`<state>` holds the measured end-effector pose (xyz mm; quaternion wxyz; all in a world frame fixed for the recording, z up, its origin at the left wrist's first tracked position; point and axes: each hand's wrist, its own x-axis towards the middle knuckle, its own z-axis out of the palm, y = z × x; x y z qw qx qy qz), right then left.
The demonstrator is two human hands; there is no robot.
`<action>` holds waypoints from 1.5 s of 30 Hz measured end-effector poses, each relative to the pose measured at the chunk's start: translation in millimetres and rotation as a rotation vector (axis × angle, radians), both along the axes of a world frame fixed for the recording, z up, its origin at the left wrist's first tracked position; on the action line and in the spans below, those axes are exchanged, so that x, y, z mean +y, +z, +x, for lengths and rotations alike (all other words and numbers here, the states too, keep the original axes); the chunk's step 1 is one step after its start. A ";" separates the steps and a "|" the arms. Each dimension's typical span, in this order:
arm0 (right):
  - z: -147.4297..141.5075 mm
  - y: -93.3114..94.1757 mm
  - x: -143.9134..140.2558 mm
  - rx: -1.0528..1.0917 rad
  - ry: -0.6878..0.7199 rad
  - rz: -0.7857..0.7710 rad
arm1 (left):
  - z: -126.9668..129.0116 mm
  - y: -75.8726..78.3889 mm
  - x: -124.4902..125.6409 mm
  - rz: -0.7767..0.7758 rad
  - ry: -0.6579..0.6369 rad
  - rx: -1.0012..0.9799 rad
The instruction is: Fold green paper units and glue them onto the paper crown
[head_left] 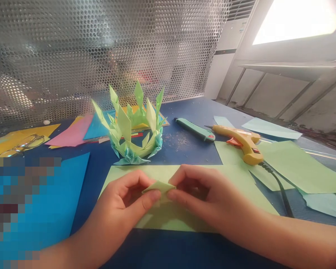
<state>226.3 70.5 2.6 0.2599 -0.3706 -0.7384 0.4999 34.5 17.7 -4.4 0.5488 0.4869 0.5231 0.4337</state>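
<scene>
Both hands — left hand (120, 201), right hand (204, 194) — pinch folded green paper (158, 186).

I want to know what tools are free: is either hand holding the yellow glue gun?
No: the glue gun lies on the table, while the left hand and right hand pinch a small folded green paper.

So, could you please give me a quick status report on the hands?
Left hand and right hand both pinching folded green paper piece. Green sheet underneath. Paper crown behind, apart. Nothing in the way.
</scene>
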 end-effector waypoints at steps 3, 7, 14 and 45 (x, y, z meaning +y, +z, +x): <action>0.1 2.0 0.3 -0.002 0.016 0.028 | 0.3 1.2 -0.2 0.056 -0.009 0.037; 0.3 3.4 -1.1 -0.024 0.029 0.058 | 0.2 -1.2 -1.4 -0.027 0.000 0.081; 2.1 -0.6 -5.3 -0.021 -0.024 0.171 | -0.6 -7.8 -3.5 -0.028 0.003 0.098; 5.1 -3.9 -1.9 0.078 0.032 0.330 | -0.3 -1.4 -0.9 -0.036 -0.098 -0.076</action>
